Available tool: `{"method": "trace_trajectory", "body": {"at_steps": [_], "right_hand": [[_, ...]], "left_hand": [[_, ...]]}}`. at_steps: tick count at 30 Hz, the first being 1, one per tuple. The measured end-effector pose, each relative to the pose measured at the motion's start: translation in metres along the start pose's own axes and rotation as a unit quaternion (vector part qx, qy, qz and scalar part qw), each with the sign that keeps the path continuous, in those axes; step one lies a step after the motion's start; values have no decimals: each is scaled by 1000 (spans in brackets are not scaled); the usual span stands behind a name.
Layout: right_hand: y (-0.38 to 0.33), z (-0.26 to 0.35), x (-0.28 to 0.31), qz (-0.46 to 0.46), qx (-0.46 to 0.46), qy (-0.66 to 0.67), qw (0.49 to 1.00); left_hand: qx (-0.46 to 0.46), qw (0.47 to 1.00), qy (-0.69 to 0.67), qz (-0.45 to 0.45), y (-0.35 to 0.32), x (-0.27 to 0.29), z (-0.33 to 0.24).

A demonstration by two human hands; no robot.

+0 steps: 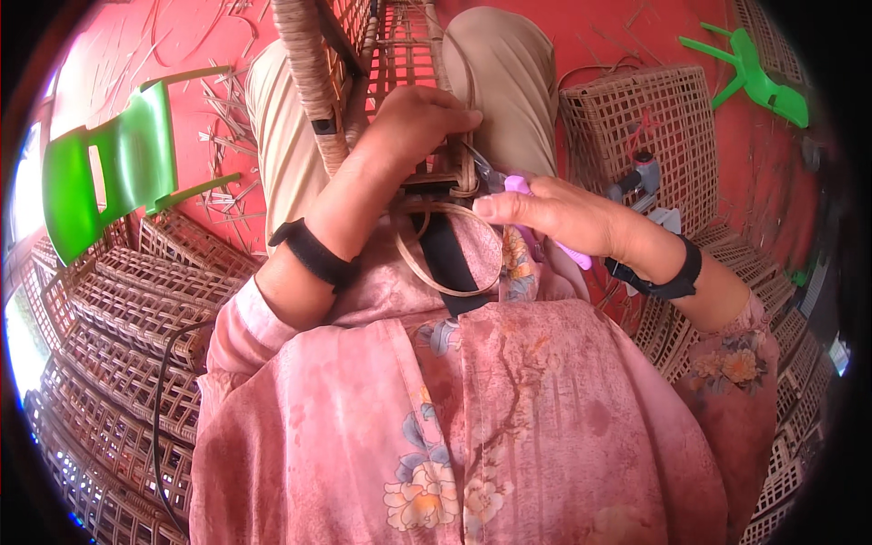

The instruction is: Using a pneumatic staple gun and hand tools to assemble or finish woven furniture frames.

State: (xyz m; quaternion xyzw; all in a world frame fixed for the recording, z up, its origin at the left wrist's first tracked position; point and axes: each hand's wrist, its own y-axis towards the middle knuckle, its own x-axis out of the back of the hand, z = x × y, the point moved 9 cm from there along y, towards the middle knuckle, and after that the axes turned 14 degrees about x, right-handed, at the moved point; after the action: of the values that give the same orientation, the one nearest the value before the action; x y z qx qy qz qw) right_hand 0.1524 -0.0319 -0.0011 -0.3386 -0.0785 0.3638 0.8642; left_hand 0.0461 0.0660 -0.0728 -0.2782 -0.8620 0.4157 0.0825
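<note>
Between my knees stands a woven rattan frame [305,68] with a thick wrapped edge and an open lattice side. My left hand [413,118] reaches across its near end, fingers closed on a thin rattan strip [470,80] that runs up along the frame. In my right hand [572,213] are purple-handled shears [516,184]. Their grey blades point at the frame's near corner, just below my left fingers. A curled loop of rattan [411,257] hangs over my lap under both hands. My right palm and fingers partly hide the shears' handles.
Stacked woven rattan panels [118,318] lie at left, and more stand at right. On a rattan basket [677,118] rests a grey-blue power tool [643,173]. Green plastic chairs stand at left [159,136] and far right [749,73]. Rattan scraps litter the red floor [204,54].
</note>
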Motion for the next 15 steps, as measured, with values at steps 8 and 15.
{"method": "trace_trajectory", "body": {"at_steps": [8,15], "right_hand": [[-4,-7,0,2,-79,-171,982],[-4,-6,14,-49,-2,-132,990]], "left_hand": [[-2,998,52,-26,-1,-1,-9],[-8,998,52,-32,-4,-5,-19]]}}
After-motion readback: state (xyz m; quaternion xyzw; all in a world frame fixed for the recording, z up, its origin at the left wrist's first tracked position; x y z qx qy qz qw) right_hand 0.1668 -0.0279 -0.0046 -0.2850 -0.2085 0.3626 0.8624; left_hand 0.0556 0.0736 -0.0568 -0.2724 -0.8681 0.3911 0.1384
